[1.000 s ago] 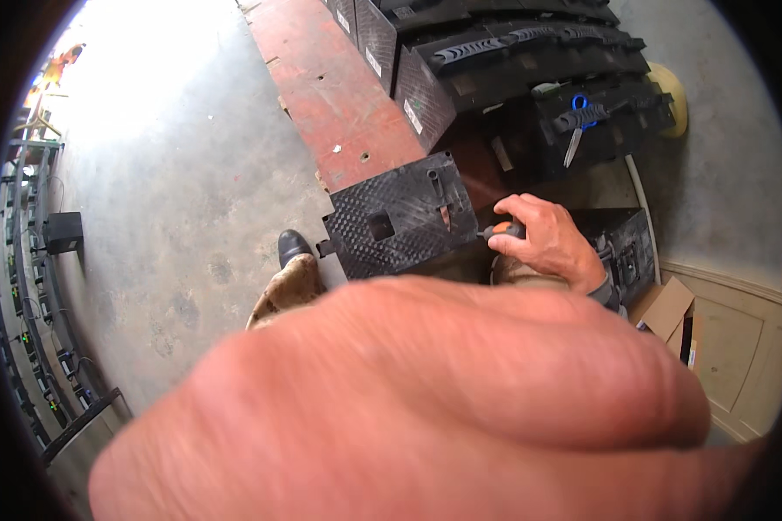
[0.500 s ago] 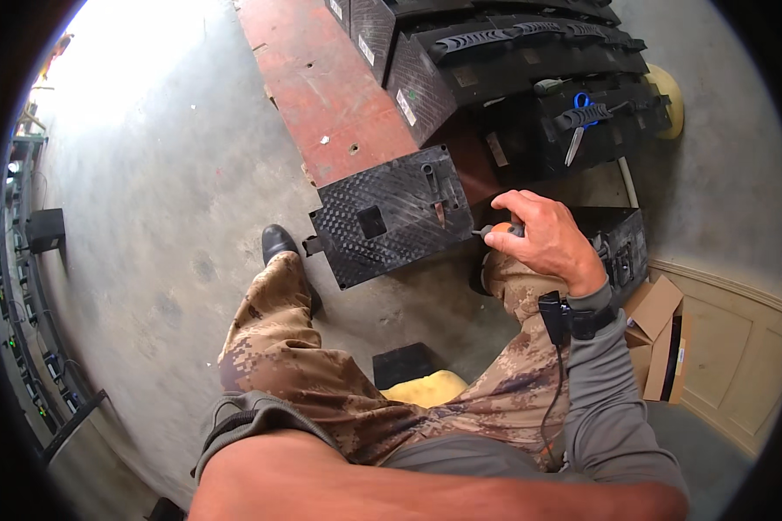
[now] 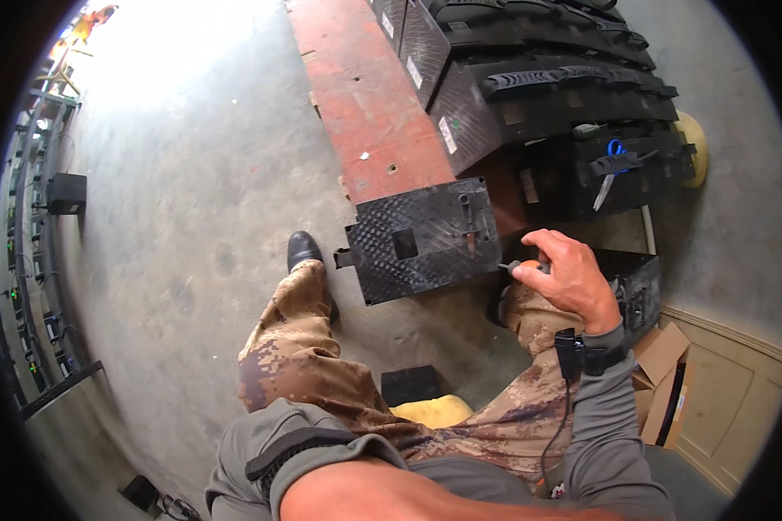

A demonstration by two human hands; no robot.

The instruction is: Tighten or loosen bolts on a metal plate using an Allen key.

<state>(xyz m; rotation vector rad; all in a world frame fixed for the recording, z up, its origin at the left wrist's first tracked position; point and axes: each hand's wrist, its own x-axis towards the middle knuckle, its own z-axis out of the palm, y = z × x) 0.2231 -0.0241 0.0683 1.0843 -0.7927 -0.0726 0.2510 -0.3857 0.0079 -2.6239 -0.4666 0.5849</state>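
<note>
My right hand (image 3: 566,276) is closed round a screwdriver (image 3: 533,263) with an orange and dark handle. Its thin tip points left, close beside the right edge of a black textured panel (image 3: 381,265); whether it touches cannot be made out. A square hole sits near the panel's middle. On the panel's right part lie a small dark wrench-like tool (image 3: 464,211) and a narrow piece with a reddish end (image 3: 471,242). My left forearm (image 3: 382,495) crosses low in front of my body, its hand out of view.
The panel rests at the near end of a long red board (image 3: 369,130). Black cases (image 3: 530,100) with handles line its right side, blue-handled scissors (image 3: 613,165) on one. A cardboard box (image 3: 660,365) stands at right, a yellow cushion (image 3: 434,412) between my legs.
The whole view has shifted, so the panel, board and cases appear farther right and lower. My right hand still holds the screwdriver by the panel's right edge.
</note>
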